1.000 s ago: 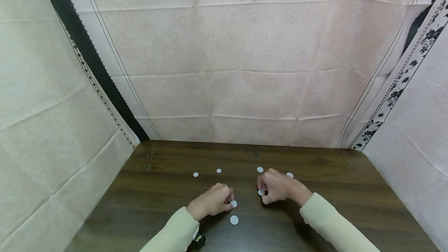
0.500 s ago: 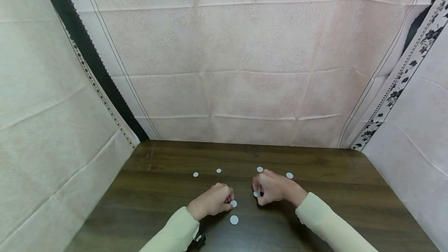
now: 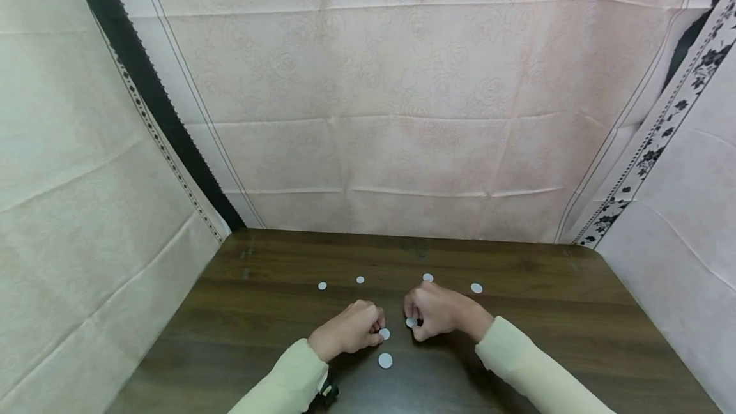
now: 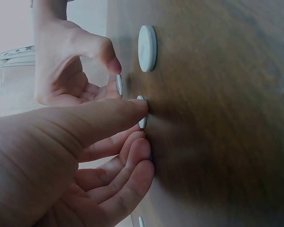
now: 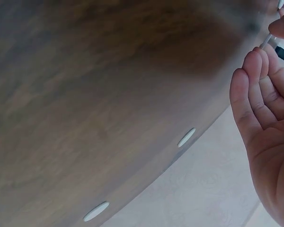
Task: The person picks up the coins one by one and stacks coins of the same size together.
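Observation:
Between the thumb and index finger of my left hand (image 3: 347,331) a thin white disc (image 3: 384,334) is pinched, close to the wooden table; the left wrist view shows the thumb partly covering it. A short way to the right, my right hand (image 3: 441,313) pinches a second white disc (image 3: 411,322) by its edges. In the left wrist view this disc (image 4: 119,84) stands just past the left thumb tip. Nearer to me lies a larger-looking white disc (image 3: 385,360), flat on the wood and touched by neither hand.
More white discs lie toward the back of the brown table (image 3: 276,260): two on the left, the outer one (image 3: 322,285) slightly nearer, and two beyond the right hand, one (image 3: 476,287) by the forearm. Pale cloth (image 3: 374,145) hangs behind and at both sides.
My right hand has slid left with its disc, toward the left hand, and has come slightly nearer to me. The left hand and the other discs have stayed in place.

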A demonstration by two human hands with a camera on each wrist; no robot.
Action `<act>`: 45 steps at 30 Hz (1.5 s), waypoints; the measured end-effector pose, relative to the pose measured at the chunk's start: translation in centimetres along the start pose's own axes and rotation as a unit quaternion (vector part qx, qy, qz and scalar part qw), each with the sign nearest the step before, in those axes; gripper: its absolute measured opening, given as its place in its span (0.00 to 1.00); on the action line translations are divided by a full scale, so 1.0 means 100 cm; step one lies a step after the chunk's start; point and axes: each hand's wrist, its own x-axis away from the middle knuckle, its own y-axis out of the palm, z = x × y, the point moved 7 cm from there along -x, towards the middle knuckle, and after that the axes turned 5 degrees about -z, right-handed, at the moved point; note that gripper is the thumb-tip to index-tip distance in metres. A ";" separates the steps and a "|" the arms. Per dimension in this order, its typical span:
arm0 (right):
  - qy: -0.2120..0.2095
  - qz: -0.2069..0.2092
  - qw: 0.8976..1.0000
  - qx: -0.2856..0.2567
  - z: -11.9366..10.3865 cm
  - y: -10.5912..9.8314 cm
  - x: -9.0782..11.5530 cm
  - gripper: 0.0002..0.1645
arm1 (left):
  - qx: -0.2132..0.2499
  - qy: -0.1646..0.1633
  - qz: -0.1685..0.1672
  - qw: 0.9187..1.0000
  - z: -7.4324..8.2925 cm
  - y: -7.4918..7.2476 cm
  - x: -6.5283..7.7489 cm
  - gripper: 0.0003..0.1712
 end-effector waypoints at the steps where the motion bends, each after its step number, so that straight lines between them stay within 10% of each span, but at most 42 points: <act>1: -0.001 -0.001 1.000 -0.001 -0.001 0.000 -0.001 0.08 | 0.000 0.000 0.000 1.000 0.000 0.000 0.000 0.05; 45: 0.002 0.001 1.000 -0.023 -0.037 0.015 -0.025 0.09 | 0.017 -0.020 0.003 1.000 0.003 -0.002 0.002 0.14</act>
